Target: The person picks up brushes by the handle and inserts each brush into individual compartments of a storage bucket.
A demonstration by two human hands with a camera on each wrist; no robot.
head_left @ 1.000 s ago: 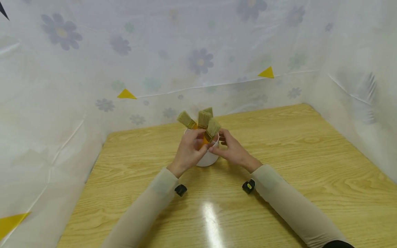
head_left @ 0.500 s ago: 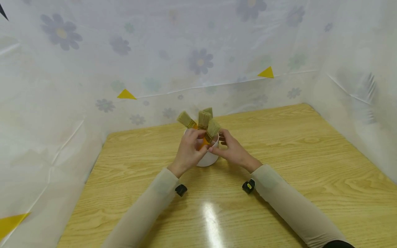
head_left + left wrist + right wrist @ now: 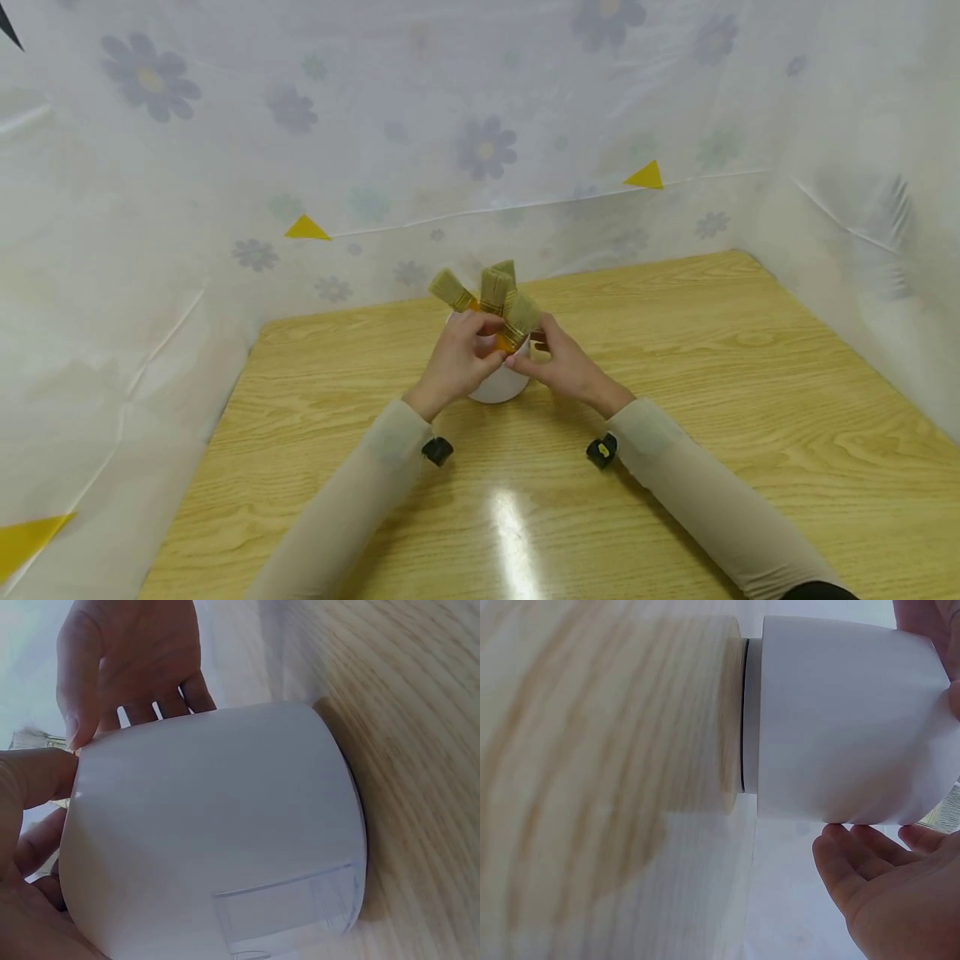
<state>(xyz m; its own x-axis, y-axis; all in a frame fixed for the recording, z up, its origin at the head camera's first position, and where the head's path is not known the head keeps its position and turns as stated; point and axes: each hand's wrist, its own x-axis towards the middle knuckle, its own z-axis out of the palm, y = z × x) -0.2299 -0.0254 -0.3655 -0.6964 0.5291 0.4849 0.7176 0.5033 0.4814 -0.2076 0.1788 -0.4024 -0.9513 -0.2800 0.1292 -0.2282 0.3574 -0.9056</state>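
Note:
A white cup-shaped container (image 3: pixel 498 386) stands upright on the wooden table with several paintbrushes in it, bristles up. My left hand (image 3: pixel 450 362) reaches over its rim from the left, thumb and fingers pinching the orange handle of the front paintbrush (image 3: pixel 522 312), which leans right. My right hand (image 3: pixel 566 364) holds the container from the right. Its thumb is at the near rim and its fingers lie along the far side; the right wrist view shows those fingertips against the white wall (image 3: pixel 847 720). Behind are a left-leaning paintbrush (image 3: pixel 450 288) and a middle paintbrush (image 3: pixel 494 287).
The wood-grain table (image 3: pixel 675 467) reaches back to a flower-patterned plastic sheet (image 3: pixel 420 125), with further sheeting at both sides. Yellow triangles (image 3: pixel 643 176) are stuck on it. A clear patch (image 3: pixel 289 904) shows on the container's side in the left wrist view.
The front paintbrush has tipped a little to the right, and my left hand has shifted slightly the same way. My right hand and the container have stayed in place.

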